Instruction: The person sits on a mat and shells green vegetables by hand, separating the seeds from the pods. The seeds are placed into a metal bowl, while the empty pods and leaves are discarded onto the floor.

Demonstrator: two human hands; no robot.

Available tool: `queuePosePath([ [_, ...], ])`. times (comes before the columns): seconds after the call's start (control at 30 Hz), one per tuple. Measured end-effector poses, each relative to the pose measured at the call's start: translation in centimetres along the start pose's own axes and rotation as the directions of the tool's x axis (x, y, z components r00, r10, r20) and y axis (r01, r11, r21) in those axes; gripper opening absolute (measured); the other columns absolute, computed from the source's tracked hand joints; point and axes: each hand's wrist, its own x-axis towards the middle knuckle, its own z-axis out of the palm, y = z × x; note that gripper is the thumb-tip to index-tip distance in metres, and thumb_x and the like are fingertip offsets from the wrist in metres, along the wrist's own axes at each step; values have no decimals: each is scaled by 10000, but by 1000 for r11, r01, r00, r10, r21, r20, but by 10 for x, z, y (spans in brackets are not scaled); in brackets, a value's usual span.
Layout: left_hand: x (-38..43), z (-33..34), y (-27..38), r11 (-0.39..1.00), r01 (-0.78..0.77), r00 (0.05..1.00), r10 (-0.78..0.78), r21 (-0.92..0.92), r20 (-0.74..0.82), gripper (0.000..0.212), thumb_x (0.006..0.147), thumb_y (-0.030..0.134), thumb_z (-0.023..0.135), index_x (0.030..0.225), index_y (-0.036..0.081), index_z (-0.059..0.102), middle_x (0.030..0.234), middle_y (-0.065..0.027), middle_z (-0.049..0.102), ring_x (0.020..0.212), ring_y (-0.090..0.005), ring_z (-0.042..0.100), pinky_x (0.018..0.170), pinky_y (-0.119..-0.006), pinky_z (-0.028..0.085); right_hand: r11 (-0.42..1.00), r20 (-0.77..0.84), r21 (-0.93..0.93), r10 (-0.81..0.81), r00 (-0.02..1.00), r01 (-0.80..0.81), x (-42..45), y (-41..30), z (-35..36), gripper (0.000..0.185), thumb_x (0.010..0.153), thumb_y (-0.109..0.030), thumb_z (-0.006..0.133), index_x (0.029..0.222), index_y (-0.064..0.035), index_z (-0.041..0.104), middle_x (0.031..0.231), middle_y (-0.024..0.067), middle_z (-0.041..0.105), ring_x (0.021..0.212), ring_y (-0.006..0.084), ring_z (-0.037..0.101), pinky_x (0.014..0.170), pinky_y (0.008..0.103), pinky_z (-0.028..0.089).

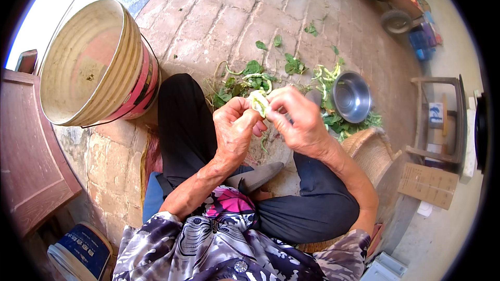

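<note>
Between my two hands is a pale green bean pod, split open so that its whitish inside shows. My left hand pinches its left side with thumb and fingers. On the other side, my right hand grips the pod's right edge, slightly blurred. Beyond the hands, bean pods and green leaves lie in a loose heap on the brick floor. A shiny metal bowl sits to the right among more pods and leaves; no beans can be made out inside it.
A large ribbed plastic bucket with a wire handle stands tilted-looking at left, near a wooden door panel. A woven basket is beside my right forearm. Farther right are a wooden stool-like frame, a cardboard box and a wheeled cart.
</note>
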Motion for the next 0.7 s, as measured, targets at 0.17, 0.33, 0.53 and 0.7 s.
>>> queuePosePath([
  [0.17,3,-3,6,999,38,999,-38,-27,-30,122,806,29,520,808,-65,597,693,-136,644,502,-152,595,478,-238,480,416,205,733,621,757,-539,0,8,-13,127,887,-32,607,997,26,585,849,56,610,678,80,600,607,224,501],
  [0.33,8,-5,7,992,71,997,-72,-106,-6,119,815,26,524,833,-67,596,709,-132,640,516,-154,598,479,-234,484,389,464,562,582,667,-730,-4,11,-15,173,874,-98,677,1002,14,647,757,-16,575,628,30,499,542,192,406],
  [0.53,8,-2,5,995,57,996,-51,-79,71,74,821,14,604,847,-56,605,732,-114,647,565,-138,605,546,-238,500,718,321,334,522,790,-610,-12,18,-4,153,809,-117,750,854,-22,639,681,-33,550,611,34,478,517,234,388],
  [0.7,5,-3,0,997,80,987,-81,12,136,52,832,-23,638,878,-46,626,778,-88,659,619,-121,615,583,-235,501,872,225,179,415,881,-456,-6,6,-10,160,790,-98,749,839,-8,627,676,35,575,583,88,525,520,265,417],
])
